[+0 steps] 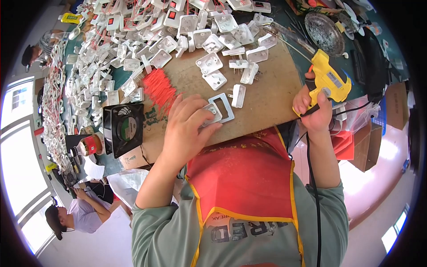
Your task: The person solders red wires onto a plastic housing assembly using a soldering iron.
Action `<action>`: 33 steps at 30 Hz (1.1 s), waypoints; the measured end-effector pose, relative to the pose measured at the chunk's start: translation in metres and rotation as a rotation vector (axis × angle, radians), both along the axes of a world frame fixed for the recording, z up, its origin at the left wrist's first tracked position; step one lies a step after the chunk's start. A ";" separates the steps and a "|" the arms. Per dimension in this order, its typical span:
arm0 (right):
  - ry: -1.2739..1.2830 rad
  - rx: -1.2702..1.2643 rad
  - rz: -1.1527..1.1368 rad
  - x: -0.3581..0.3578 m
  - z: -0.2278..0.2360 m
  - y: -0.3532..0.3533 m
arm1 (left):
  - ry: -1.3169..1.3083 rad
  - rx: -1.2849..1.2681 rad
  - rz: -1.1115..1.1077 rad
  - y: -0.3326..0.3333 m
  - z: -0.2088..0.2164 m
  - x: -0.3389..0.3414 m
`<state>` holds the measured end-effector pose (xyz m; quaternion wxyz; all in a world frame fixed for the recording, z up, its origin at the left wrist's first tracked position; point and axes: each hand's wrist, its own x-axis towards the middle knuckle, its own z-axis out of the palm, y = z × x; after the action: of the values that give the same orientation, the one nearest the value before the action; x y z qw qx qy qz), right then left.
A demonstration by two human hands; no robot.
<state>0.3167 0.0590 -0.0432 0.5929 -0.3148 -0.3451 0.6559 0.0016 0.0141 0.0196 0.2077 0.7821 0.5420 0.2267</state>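
My left hand (187, 124) is closed around a small white plastic plug housing (213, 114), thumb and fingers pinching it low over the cardboard. Beside those fingertips lies a pale blue-grey rectangular frame (227, 115) with an open middle. In my right hand (316, 107) is a yellow soldering gun (330, 79), its long thin metal end pointing up and left over the board and a black cable trailing down. A white plug piece with pins (239, 96) rests right of the frame. Short red wires (159, 89) lie in a pile beyond my left hand.
The brown cardboard work board (275, 89) is bordered by a large heap of white plug housings (169, 35). A black fan (123, 129) stands left, near a red-labelled jar (90, 145). A round metal pan (324, 33) sits far right. Another person (84, 211) sits at lower left.
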 end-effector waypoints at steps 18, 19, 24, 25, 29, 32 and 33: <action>0.048 -0.011 0.035 0.003 -0.003 -0.004 | 0.236 0.157 -0.038 -0.004 0.008 0.009; 0.049 -0.012 0.034 0.003 -0.003 -0.004 | 0.238 0.155 -0.036 -0.004 0.008 0.009; 0.035 -0.013 0.014 0.000 0.000 -0.003 | 0.252 0.154 -0.055 -0.005 0.002 0.010; 0.034 -0.018 0.016 0.001 0.000 -0.004 | 0.219 0.117 -0.050 -0.005 0.002 0.009; 0.045 -0.003 0.027 0.002 -0.003 -0.004 | 0.117 0.062 -0.106 0.003 0.012 0.002; 0.043 0.001 0.036 0.001 -0.003 -0.002 | 0.050 0.071 0.055 0.021 0.012 -0.006; 0.034 0.001 0.034 0.000 -0.002 -0.003 | 0.026 0.140 0.145 0.035 0.017 -0.006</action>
<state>0.3170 0.0564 -0.0451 0.5876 -0.2975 -0.3407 0.6709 -0.0045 0.0495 0.0364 0.1284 0.7562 0.5829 0.2681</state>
